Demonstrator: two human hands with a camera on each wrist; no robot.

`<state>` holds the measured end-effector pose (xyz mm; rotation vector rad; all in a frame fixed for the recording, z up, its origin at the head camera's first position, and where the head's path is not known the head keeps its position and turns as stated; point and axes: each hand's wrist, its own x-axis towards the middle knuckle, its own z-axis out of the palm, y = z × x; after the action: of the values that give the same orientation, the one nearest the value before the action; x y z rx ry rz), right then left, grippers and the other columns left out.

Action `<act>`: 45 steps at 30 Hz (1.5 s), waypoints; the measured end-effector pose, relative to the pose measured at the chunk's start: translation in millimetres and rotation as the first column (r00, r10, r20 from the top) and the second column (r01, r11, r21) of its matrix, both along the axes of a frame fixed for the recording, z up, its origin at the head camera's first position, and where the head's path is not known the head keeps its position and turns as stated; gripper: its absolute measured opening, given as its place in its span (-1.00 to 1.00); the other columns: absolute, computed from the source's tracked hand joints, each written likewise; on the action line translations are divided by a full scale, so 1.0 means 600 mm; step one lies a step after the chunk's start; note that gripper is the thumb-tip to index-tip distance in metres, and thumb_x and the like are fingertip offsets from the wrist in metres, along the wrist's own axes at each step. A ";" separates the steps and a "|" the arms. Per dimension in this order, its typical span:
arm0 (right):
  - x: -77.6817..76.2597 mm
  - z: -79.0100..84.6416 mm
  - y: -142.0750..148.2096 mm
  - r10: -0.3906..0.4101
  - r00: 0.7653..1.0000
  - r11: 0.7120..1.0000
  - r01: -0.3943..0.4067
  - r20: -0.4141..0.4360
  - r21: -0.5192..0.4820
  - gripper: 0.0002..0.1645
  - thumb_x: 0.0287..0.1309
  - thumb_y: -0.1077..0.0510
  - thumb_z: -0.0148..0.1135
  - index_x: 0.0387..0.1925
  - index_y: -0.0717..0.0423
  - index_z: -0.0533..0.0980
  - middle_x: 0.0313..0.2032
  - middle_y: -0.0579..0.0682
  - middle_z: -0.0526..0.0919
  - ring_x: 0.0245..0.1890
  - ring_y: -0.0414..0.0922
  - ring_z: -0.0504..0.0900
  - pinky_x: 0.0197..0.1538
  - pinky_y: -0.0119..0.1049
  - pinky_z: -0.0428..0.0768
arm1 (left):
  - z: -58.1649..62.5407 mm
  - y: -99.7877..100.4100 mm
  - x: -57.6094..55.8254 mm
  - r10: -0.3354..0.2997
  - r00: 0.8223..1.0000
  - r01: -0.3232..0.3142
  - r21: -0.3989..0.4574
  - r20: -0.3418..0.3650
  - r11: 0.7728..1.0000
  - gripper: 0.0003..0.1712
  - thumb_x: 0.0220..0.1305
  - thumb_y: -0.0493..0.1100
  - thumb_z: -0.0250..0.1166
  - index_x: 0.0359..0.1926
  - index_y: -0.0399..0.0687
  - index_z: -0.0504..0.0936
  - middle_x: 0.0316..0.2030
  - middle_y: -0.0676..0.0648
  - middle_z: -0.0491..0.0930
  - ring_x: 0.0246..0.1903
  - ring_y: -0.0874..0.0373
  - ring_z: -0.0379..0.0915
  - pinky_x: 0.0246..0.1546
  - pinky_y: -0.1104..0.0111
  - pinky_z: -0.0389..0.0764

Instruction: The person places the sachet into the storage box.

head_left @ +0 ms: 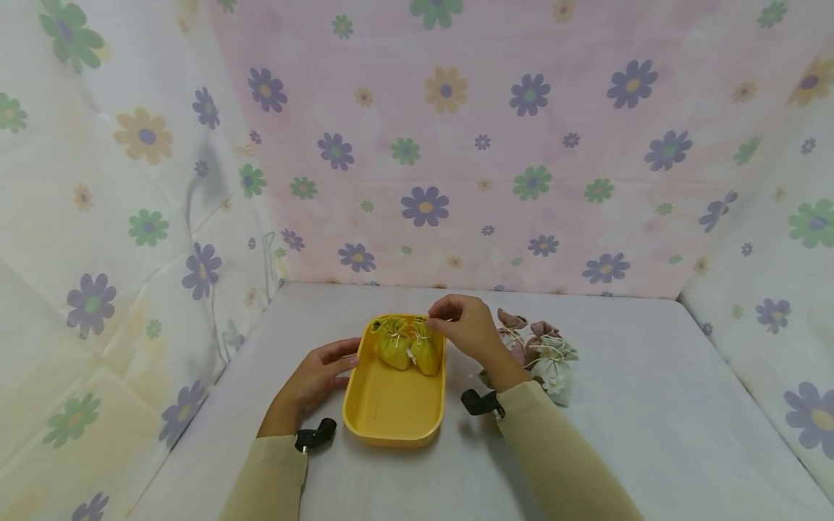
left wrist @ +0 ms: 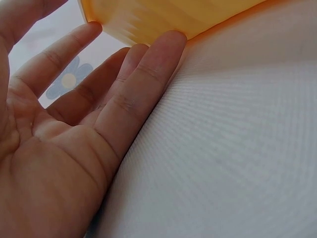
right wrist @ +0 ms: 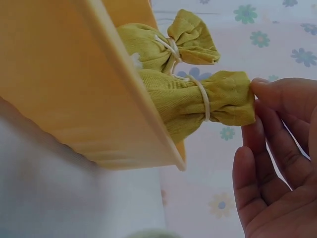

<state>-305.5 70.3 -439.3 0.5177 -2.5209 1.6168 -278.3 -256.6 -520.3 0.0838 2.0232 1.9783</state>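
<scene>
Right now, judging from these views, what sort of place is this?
Probably a small screened tabletop workspace, perhaps arranged for recording handwork: flower-printed sheets stand along the back and both sides of a white tabletop, and a black device sits at each wrist.

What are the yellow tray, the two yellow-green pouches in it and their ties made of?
The tray looks like smooth plastic with a soft sheen, judging by its even colour and moulded, rounded corners. The pouches seem matte woven fabric, perhaps cotton or linen: fine weave and gathered creases show. Their ties look like thin, pale cord; the fibre is unclear.
</scene>
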 end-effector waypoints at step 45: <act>0.091 -0.009 0.176 0.086 0.994 0.992 -0.092 0.067 0.091 -0.68 0.23 -0.08 0.49 -0.05 -0.07 0.67 -0.07 0.01 0.76 -0.07 -0.10 0.72 0.01 -0.35 0.71 | -0.003 0.002 0.002 0.012 1.000 -0.012 -0.027 -0.011 1.000 -0.44 0.41 -0.07 0.37 0.39 0.07 0.53 0.41 -0.03 0.46 0.28 -0.01 0.53 0.11 0.15 0.72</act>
<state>-251.2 176.1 -444.7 0.6071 -2.6663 1.5733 -277.3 -255.5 -522.3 0.0769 2.0613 1.9618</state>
